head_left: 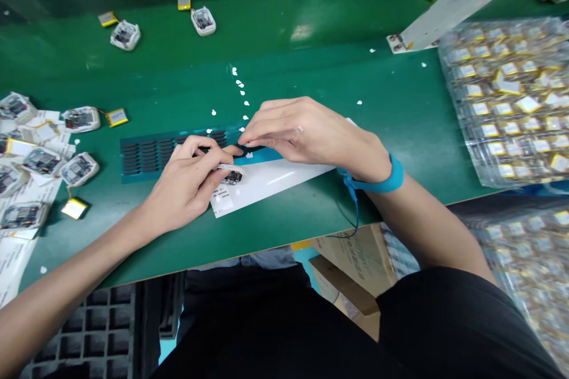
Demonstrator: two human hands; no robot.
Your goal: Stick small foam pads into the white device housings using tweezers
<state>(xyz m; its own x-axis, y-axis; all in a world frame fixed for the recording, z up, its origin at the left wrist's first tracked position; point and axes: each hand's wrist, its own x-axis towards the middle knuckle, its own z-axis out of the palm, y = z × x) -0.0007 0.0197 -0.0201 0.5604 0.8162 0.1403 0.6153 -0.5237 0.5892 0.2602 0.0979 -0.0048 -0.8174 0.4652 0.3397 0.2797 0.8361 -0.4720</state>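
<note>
My left hand (189, 180) holds a small white device housing (234, 175) with a circuit board showing inside, gripped between thumb and fingers. Its index fingertip reaches out to the blue sheet of black adhesive strips (149, 154). Just to the right, my right hand (306, 133) is pinched, fingertips down at that sheet and close to the left index finger. Whatever those fingertips may hold is hidden. Beneath both hands lies a glossy white sheet (275, 182) with printed labels at its left end. A blue wrist strap (391, 176) circles my right wrist.
More open housings (80, 169) with wired batteries (74, 208) crowd the left side; others lie at the back. A clear tray of batteries (502, 109) stands at right. White dots (242, 93) speckle the green bench (302, 71). A metal post (462, 0) rises back right.
</note>
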